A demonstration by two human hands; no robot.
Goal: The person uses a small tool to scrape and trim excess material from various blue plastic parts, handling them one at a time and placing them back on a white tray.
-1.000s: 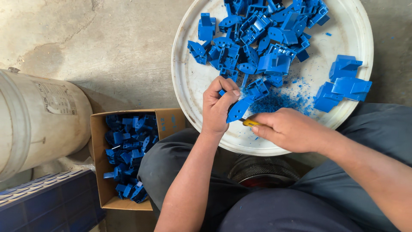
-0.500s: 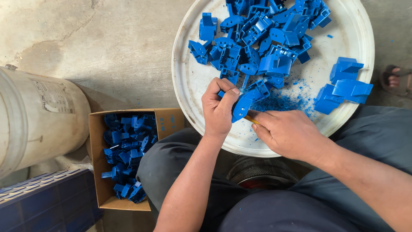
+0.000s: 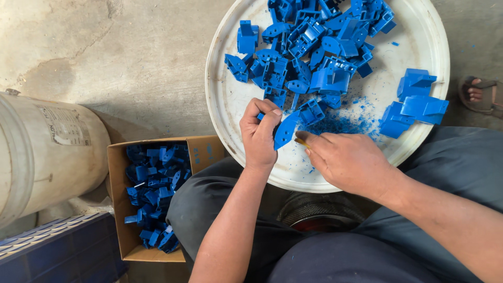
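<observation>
While the left hand (image 3: 260, 137) pinches a blue plastic part (image 3: 285, 130) between thumb and fingers, the right hand (image 3: 350, 160) is closed around a small yellow-tipped tool (image 3: 301, 141) whose end meets the part's lower edge. Hands sit close together, nearly touching, over the near rim of a large round white tray (image 3: 230, 99). Part is held tilted, just above the tray surface.

Tray contents: a dense pile of blue parts (image 3: 314, 36) across the far half; a separate small stack of blue pieces (image 3: 414, 102) at the right edge, well apart from the pile; fine blue shavings (image 3: 340, 123) scattered just beyond the hands.

Left of the person's knees: an open cardboard box (image 3: 118, 209) holding more blue parts, on the floor. Beside it, further left, a pale plastic drum (image 3: 42, 157) lying on its side. A dark blue crate (image 3: 57, 251) at the lower left corner. Concrete floor (image 3: 105, 52) around. At the far right edge, another person's foot in a sandal (image 3: 479, 94), near the tray rim.
</observation>
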